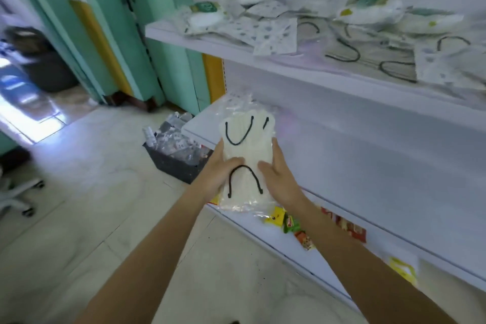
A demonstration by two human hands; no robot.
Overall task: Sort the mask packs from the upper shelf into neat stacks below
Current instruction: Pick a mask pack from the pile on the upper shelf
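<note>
Above the lower shelf point(328, 144), both the left hand point(218, 168) and right hand point(278, 171) gripped one clear pack of white masks point(247, 155) from either side.

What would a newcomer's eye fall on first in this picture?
First, the clear mask pack with black ear loops at the centre, held from both sides by the left hand and the right hand. Next, the untidy heap of packs spread over the upper shelf, above and to the right. A dark bin stands on the floor, left of the hands.
</note>
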